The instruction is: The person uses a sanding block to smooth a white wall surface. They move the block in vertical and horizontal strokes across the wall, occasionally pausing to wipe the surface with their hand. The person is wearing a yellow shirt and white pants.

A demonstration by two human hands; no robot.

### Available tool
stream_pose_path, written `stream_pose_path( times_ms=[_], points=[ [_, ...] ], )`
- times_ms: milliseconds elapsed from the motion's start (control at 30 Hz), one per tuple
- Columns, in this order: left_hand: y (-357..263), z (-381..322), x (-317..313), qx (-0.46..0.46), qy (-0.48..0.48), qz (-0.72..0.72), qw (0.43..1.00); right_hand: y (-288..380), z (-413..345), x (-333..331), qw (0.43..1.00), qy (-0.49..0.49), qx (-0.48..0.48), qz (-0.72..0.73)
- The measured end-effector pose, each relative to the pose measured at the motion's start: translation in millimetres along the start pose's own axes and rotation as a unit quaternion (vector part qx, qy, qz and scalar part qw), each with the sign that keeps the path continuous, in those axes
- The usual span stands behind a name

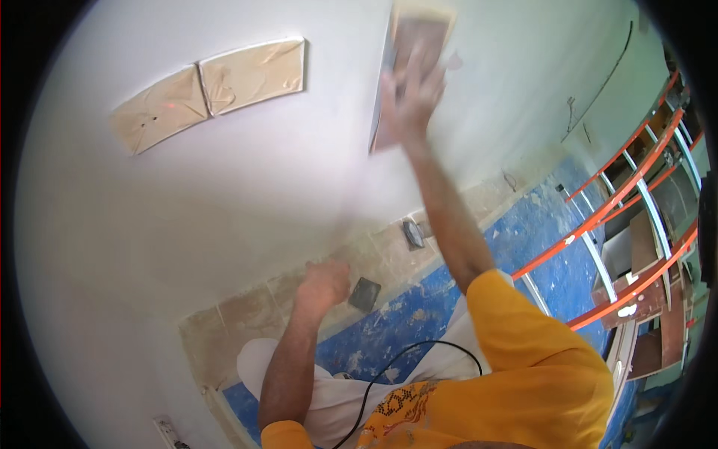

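My right hand [416, 106], blurred by motion, is raised to the white wall [247, 185] with its fingers spread. It overlaps the lower part of an upright brown rectangular panel [420, 36] with tan edges; whether it presses on the panel cannot be told. Low in front of the wall, my left hand [325, 280] has its fingers curled. From that fist a faint pinkish streak rises towards the panel, too blurred to name. Beside the left hand a small dark rectangular plate [364, 294] lies at the foot of the wall.
Two rectangular wall openings or boxes [252, 73] are covered in tan masking paper. A dark object with a glossy face [413, 234] sits by the tile baseboard [252, 303]. Paint-spattered blue sheeting [415, 303] covers the floor. An orange ladder [611, 207] and stacked boards [667, 337] stand right.
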State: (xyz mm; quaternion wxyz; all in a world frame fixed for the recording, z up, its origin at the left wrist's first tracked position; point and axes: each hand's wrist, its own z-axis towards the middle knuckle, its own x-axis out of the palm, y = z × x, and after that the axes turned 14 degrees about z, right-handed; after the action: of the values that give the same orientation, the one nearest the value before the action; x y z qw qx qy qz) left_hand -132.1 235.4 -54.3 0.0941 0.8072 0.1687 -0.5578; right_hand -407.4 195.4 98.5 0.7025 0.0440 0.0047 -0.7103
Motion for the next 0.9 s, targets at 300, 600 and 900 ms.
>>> stream_pose_path(
  times_ms=[300,600,900],
  points=[
    [4.8,11.9,16.8,0.012,-0.009,0.003,1.0,10.5,119.3,-3.1,0.998,0.008,-0.034,0.047],
    [1.0,4.5,15.8,0.011,-0.05,0.004,0.999,52.2,63.5,17.3,0.998,-0.055,-0.001,0.042],
    [-12.1,-6.0,-16.2,0.002,-0.054,-0.002,0.999,38.4,10.6,4.8,0.989,0.014,0.03,0.147]
  ],
)
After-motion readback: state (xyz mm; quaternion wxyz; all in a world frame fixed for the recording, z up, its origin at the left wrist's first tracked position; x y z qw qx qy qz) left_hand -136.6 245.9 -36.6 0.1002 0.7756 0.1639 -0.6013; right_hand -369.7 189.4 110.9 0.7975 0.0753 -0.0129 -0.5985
